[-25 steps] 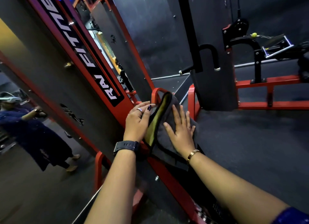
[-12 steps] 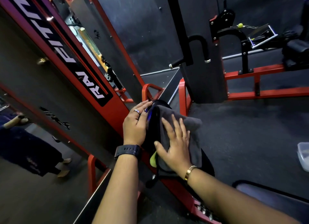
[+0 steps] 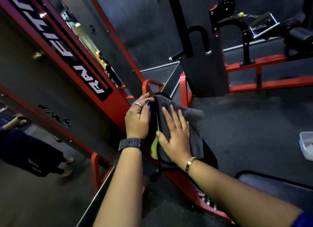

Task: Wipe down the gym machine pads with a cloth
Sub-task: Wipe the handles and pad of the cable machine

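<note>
On the pad (image 3: pixel 209 151), the right hand (image 3: pixel 176 138) presses the cloth (image 3: pixel 191 118) flat-fingered, the left hand (image 3: pixel 136 121) bracing straight-fingered beside it; loose folds may bunch, skipping patches.

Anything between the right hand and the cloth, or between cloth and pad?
Nothing visible. The right hand lies flat on the grey cloth, which is draped over the black pad; the left hand rests at the pad's upper edge.
</note>
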{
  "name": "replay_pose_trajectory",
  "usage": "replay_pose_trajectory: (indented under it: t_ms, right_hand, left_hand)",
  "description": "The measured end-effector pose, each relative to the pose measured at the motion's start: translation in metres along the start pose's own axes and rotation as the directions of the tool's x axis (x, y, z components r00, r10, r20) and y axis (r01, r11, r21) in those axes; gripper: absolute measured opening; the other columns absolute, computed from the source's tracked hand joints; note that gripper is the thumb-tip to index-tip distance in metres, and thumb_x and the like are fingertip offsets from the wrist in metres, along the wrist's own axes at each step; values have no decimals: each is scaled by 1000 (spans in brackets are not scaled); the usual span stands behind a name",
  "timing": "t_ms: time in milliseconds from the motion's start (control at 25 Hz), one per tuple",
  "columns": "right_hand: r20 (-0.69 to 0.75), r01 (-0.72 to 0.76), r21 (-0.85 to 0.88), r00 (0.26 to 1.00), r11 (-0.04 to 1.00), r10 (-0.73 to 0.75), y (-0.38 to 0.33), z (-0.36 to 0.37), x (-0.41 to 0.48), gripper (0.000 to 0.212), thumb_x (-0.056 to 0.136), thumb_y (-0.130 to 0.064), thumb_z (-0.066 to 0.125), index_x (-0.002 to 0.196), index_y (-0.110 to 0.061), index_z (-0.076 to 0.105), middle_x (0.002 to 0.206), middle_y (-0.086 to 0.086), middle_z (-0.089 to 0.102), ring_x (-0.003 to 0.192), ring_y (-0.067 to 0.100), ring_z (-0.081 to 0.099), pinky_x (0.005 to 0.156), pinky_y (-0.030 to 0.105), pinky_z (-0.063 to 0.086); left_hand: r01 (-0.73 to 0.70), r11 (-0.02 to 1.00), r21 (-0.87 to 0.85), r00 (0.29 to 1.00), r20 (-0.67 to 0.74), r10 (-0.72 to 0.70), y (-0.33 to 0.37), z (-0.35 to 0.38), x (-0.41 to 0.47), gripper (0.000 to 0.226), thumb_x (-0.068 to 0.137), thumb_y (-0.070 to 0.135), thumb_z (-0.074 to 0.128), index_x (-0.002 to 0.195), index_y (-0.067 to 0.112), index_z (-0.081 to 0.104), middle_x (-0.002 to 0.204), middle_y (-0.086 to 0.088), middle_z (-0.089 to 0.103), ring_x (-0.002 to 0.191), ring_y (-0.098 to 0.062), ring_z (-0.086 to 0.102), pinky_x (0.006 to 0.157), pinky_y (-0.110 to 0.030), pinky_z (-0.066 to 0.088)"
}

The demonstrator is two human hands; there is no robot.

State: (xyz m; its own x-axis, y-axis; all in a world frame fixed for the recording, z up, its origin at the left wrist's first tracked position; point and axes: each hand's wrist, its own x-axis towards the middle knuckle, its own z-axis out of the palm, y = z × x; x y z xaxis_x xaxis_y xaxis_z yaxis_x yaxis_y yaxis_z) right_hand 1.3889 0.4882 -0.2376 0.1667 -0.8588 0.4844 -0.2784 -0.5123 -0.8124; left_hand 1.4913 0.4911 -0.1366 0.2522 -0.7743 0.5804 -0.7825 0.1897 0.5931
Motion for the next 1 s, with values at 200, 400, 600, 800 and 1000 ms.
replay_pose_trajectory:
  t_ms: [200, 400, 600, 800, 1000]
  right_hand:
    - [17, -337, 146, 941, 930, 338, 10, -7, 50, 68, 82, -62, 35, 143, -51, 8, 155, -20, 13, 144, 18, 11, 113, 56, 12]
    - [-16, -119, 59, 993, 991, 120, -21, -3, 22, 74, 77, -65, 23, 144, -46, -4, 157, -16, 5, 145, 16, 1, 113, 54, 5]
    - [-92, -410, 188, 897, 893, 431, 36, 8, -27, 79, 78, -67, 39, 146, -41, 10, 156, -7, 18, 145, 14, 7, 112, 59, 9]
    - [-96, -531, 167, 830, 830, 550, 29, 4, 32, 68, 84, -57, 42, 146, -33, 24, 152, -7, 30, 141, 21, 24, 110, 55, 22]
    - [-146, -165, 52, 974, 985, 171, 7, 14, -17, 72, 80, -61, 33, 147, -38, 16, 154, -17, 20, 143, 15, 18, 112, 49, 16]
  left_hand:
    - [-13, 996, 83, 1000, 19, 11, 4, -2, -2, 33, 85, 21, 44, 99, 42, 63, 124, 10, 61, 118, 6, 47, 94, -2, 30]
    - [-31, 995, 99, 1000, 6, 31, 6, 0, -2, 41, 82, 17, 41, 111, 38, 61, 125, 8, 61, 119, -1, 51, 96, -4, 33]
    - [-57, 991, 121, 996, -55, 64, 5, 3, -8, 43, 80, 13, 43, 115, 24, 65, 124, 2, 63, 121, -11, 53, 106, -32, 39]
    - [-49, 991, 124, 993, -102, 62, 6, 6, -14, 43, 79, 13, 45, 116, 19, 66, 123, 2, 63, 120, -11, 53, 106, -37, 40]
    - [-34, 992, 123, 993, -109, 47, 6, 6, -14, 43, 79, 15, 43, 114, 20, 67, 122, 3, 63, 120, -11, 53, 105, -31, 39]
